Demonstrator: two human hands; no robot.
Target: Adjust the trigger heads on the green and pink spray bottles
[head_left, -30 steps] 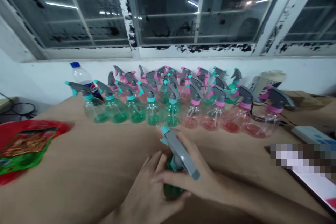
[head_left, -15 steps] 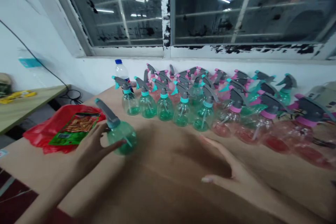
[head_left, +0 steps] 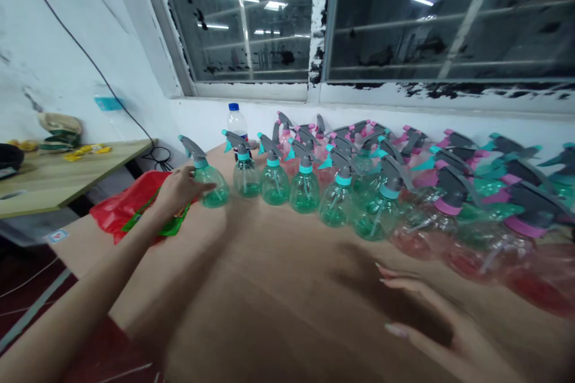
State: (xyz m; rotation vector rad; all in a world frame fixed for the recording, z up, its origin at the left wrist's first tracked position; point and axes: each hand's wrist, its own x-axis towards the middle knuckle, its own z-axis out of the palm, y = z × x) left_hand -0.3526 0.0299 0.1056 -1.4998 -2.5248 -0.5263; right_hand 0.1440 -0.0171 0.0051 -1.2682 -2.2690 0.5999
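Observation:
My left hand (head_left: 182, 190) is closed round the side of a green spray bottle (head_left: 212, 184) with a grey trigger head. That bottle stands at the left end of a row of clear green spray bottles with turquoise collars, such as the nearest one (head_left: 247, 178). My right hand (head_left: 431, 311) hovers over the table at the lower right with its fingers apart and nothing in them. Closest to it are the pink-collared spray bottles, one of them with a reddish body (head_left: 417, 236).
A red plastic bag (head_left: 110, 209) with a green packet (head_left: 173, 225) lies left of the bottles on the brown table (head_left: 251, 311). A blue-capped drink bottle (head_left: 236, 122) stands by the wall. A second table (head_left: 67, 182) is at the left, below a hanging cable (head_left: 85, 51).
My left hand has carried the green spray bottle away from me, up to the end of the row, and it now stands more upright. My view has swung left. The right hand stays empty.

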